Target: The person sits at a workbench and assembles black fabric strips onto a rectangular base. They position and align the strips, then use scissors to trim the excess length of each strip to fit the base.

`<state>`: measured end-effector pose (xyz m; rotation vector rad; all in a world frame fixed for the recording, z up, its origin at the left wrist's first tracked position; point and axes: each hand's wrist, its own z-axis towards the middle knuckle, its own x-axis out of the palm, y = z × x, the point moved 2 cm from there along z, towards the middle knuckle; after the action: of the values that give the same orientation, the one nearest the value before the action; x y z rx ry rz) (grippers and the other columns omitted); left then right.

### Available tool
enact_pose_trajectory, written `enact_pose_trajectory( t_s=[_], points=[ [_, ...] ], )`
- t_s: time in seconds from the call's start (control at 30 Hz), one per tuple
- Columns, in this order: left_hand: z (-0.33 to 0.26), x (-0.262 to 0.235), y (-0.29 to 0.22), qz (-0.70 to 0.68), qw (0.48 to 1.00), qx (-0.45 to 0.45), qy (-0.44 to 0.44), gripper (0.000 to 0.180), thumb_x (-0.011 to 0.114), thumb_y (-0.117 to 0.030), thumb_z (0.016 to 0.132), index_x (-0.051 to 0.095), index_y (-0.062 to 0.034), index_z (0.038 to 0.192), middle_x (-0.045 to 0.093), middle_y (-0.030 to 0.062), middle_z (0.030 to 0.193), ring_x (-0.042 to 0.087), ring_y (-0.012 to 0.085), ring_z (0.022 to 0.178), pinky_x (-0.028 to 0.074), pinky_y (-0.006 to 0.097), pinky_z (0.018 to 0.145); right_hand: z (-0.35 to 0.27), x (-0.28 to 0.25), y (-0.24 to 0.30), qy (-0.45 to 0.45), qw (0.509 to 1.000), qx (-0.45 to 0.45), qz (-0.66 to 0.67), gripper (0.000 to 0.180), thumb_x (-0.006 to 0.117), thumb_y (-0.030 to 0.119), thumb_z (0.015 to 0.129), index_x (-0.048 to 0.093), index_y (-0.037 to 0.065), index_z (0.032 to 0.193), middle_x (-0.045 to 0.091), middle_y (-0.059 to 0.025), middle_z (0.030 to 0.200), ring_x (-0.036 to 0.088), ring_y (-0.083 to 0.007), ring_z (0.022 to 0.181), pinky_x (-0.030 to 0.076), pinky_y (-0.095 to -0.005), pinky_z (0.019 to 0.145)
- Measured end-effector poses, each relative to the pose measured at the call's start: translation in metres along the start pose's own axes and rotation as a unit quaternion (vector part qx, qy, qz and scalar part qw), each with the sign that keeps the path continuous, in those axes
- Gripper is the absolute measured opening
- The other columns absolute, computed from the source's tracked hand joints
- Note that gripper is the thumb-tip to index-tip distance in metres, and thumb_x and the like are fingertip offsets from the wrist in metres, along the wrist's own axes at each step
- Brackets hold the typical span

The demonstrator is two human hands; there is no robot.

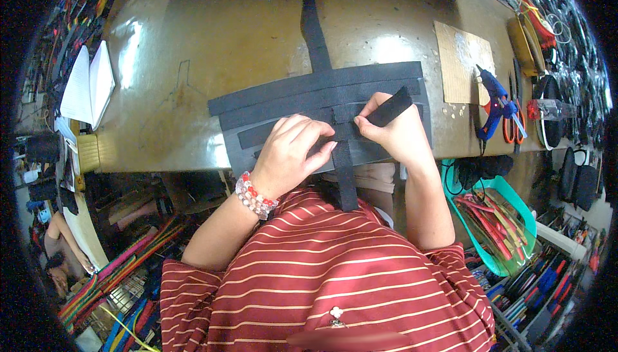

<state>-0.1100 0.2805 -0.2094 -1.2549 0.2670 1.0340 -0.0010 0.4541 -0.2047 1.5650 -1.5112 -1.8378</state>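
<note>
A dark grey fabric panel [270, 98] with black straps laid across it lies on the worn brown table [225, 37]. A long black strap [313, 24] runs from the far edge over the panel and hangs off the near edge. My left hand [293, 152], with a beaded bracelet at the wrist, presses flat on the panel beside that strap. My right hand [393, 130] pinches the end of a short black strap piece [391, 108] lifted off the panel.
A blue glue gun [492, 91] and orange-handled scissors [512, 123] lie at the right beside a cardboard sheet [460, 62]. An open notebook [87, 85] sits at the left edge. A teal basket [508, 223] of red strips stands low right. Coloured straps lie below the table.
</note>
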Motion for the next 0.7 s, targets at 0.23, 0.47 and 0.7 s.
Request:
enact_pose_trajectory(
  t_s=[0.23,0.47,0.7],
  points=[
    [0.006,0.007,-0.005,0.022,1.0,-0.013,-0.005,0.026,0.078,-0.019,0.074,0.062,-0.0058,0.09,0.067,0.0068,0.087,0.063,0.0247,0.085,0.049,0.035,0.078,0.002,-0.004,-0.001,0.029,0.991,0.088,0.099,0.015,0.073,0.014,0.08,0.063,0.003,0.081,0.058,-0.0015,0.063,0.053,-0.0072,0.049,0.041,-0.0229,0.044],
    [0.008,0.008,0.001,-0.068,0.993,-0.098,-0.022,0.024,0.078,-0.016,0.076,0.064,-0.0054,0.093,0.068,0.0063,0.089,0.064,0.021,0.084,0.051,0.032,0.075,-0.018,-0.051,-0.019,-0.024,0.96,0.126,0.25,0.016,0.068,0.014,0.086,0.061,0.001,0.092,0.059,-0.0012,0.07,0.055,-0.0076,0.052,0.045,-0.0209,0.046],
    [0.009,0.007,0.001,-0.072,0.99,-0.123,-0.01,0.023,0.077,-0.015,0.077,0.065,-0.0056,0.094,0.07,0.0061,0.092,0.065,0.0188,0.087,0.051,0.03,0.075,-0.059,-0.045,-0.031,-0.109,0.986,0.114,0.05,0.011,0.072,0.01,0.083,0.069,0.0,0.085,0.062,-0.0004,0.068,0.052,-0.0047,0.058,0.042,-0.0211,0.051]
  ],
)
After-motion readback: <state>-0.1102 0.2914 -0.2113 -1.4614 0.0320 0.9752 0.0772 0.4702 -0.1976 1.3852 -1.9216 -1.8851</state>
